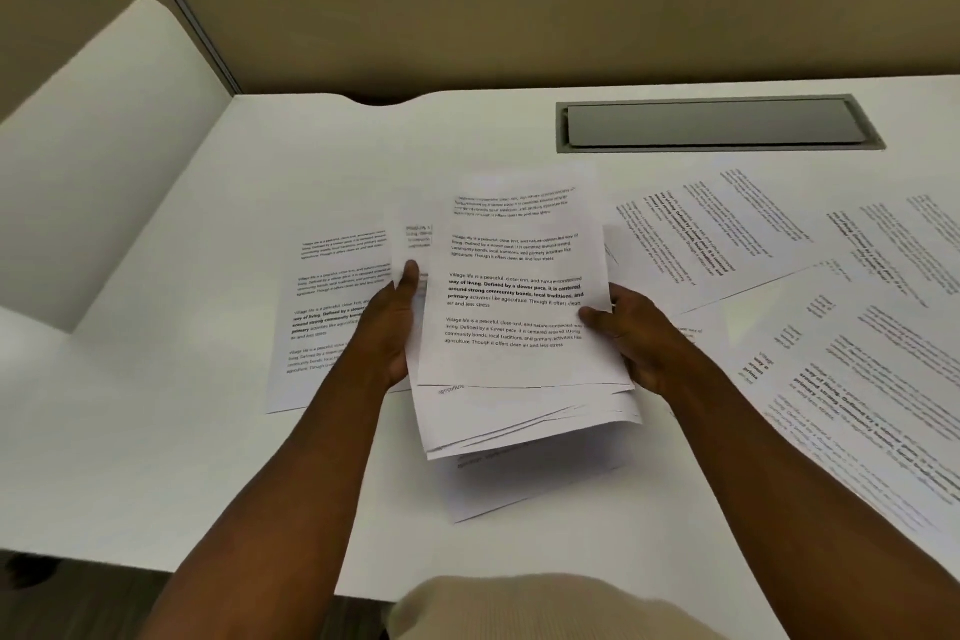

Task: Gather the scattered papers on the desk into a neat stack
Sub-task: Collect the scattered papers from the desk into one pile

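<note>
A loose bundle of printed white papers (pixel 514 327) is held above the white desk (pixel 156 431), its sheets fanned and uneven at the bottom. My left hand (pixel 392 327) grips the bundle's left edge, thumb on top. My right hand (pixel 634 338) grips its right edge, thumb on the front sheet. One printed sheet (pixel 322 307) lies flat on the desk behind my left hand. Several more sheets (pixel 727 234) lie overlapping to the right, with others (pixel 872 379) spread toward the right edge. Another sheet (pixel 519 478) lies under the bundle.
A grey cable flap (pixel 711 124) is set into the desk at the back right. A beige partition wall (pixel 467 16) rises behind the desk, with a white side divider (pixel 104 146) on the left. The desk's front edge runs near my body.
</note>
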